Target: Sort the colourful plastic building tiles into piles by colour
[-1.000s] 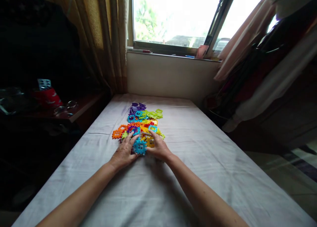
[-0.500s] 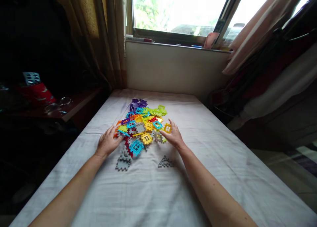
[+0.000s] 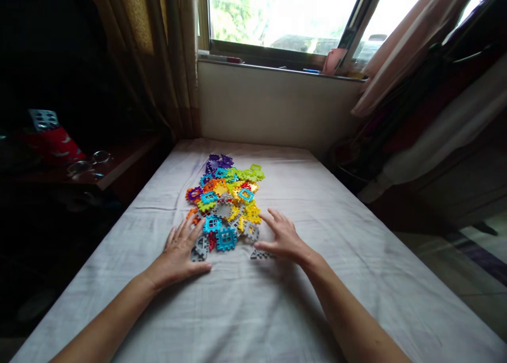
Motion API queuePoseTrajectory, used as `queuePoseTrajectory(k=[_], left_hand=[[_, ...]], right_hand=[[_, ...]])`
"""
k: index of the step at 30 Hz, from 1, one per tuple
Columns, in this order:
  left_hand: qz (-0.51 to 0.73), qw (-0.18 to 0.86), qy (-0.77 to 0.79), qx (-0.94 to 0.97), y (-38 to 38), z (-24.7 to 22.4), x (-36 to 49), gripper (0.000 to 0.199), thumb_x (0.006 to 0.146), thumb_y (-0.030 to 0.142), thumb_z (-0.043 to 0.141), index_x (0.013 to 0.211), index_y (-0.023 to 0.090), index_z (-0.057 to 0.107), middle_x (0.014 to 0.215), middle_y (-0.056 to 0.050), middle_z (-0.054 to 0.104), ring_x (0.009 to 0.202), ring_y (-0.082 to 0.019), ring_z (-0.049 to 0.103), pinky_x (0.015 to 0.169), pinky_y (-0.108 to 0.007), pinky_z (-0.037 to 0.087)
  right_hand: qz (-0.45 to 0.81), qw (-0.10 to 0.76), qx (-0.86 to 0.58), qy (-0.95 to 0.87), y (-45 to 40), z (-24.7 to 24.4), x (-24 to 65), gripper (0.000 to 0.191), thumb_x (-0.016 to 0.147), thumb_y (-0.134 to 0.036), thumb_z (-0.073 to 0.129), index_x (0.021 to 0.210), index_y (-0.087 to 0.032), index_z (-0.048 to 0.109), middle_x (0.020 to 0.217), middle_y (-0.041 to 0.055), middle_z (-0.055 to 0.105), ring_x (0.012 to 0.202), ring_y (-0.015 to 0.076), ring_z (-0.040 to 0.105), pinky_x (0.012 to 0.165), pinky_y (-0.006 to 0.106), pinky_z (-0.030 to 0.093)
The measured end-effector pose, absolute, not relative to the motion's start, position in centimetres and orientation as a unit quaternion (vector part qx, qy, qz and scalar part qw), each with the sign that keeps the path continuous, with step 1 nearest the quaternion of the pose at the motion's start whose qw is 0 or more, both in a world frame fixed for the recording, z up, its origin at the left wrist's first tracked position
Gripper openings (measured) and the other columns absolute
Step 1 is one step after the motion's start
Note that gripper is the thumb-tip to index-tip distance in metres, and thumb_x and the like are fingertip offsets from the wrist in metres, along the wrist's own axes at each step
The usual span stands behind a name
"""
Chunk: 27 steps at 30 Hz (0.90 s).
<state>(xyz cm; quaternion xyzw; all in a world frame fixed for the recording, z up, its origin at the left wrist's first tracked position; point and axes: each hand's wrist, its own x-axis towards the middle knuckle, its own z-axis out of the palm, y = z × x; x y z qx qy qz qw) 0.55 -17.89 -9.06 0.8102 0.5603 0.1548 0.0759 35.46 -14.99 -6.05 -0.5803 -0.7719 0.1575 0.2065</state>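
A loose heap of colourful interlocking plastic tiles lies on the white cloth, with a blue window tile [image 3: 226, 239] at its near edge. Purple tiles [image 3: 214, 163] lie at the far end, lime green tiles [image 3: 253, 172] at the far right and yellow tiles [image 3: 252, 212] on the right side. My left hand [image 3: 182, 251] is open at the near left, its fingers spread beside and partly over grey tiles [image 3: 200, 247]. At the right, my right hand [image 3: 283, 236] is open too, fingers apart. It partly hides a grey triangular tile [image 3: 259, 254] below it.
The heap rests on a cloth-covered surface [image 3: 332, 278] that reaches the wall below a window. Eyeglasses [image 3: 90, 163] and a red patterned container [image 3: 57, 144] stand on a dark side table at the left. Hanging clothes [image 3: 431, 104] are at the right.
Both hands have drawn back toward me from the heap's sides. Several tiles have shifted; the yellow ones at the right lie closer in, and the near grey tiles are now partly covered by my left hand.
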Motion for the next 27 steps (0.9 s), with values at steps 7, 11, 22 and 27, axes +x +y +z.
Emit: queuePoseTrajectory(k=[7,11,22,27], left_hand=[[0.172,0.041,0.626,0.759,-17.1,-9.4,3.7,0.096,0.076,0.065,0.066,0.158,0.029,0.033,0.168,-0.015,0.022,0.153,-0.042,0.020,0.120,-0.059,0.020],[0.189,0.062,0.634,0.748,-16.9,-8.7,4.0,0.098,0.076,0.069,0.064,0.158,0.025,0.032,0.166,-0.017,0.026,0.153,-0.038,0.023,0.121,-0.056,0.023],[0.496,0.257,0.671,0.488,-12.4,-4.8,-0.8,0.063,0.083,0.055,0.060,0.135,0.018,0.055,0.152,-0.018,0.048,0.147,-0.030,0.038,0.122,-0.046,0.027],[0.616,0.398,0.591,0.336,-10.7,-3.8,-1.1,0.046,0.101,0.048,0.024,0.121,0.021,0.056,0.133,-0.015,0.063,0.121,-0.022,0.064,0.101,-0.042,0.053]], right_hand=[[0.130,0.179,-0.593,-0.774,-17.5,-6.0,34.5,0.043,0.080,-0.028,0.072,0.123,-0.028,0.070,0.110,0.0097,0.070,0.104,0.0270,0.067,0.094,0.040,0.053],[0.206,0.288,-0.543,-0.762,-16.5,-6.5,30.6,0.040,0.081,-0.020,0.068,0.121,-0.026,0.069,0.110,0.0067,0.070,0.095,0.0206,0.068,0.087,0.035,0.057],[0.235,0.479,-0.603,-0.593,-9.1,-5.0,33.6,0.033,0.087,-0.035,0.056,0.109,-0.019,0.073,0.104,0.0092,0.077,0.084,0.0192,0.071,0.085,0.036,0.058],[0.240,0.418,-0.636,-0.602,-8.3,-7.2,36.2,0.026,0.080,-0.036,0.063,0.096,-0.021,0.075,0.094,0.0060,0.077,0.082,0.0200,0.070,0.083,0.036,0.056]])
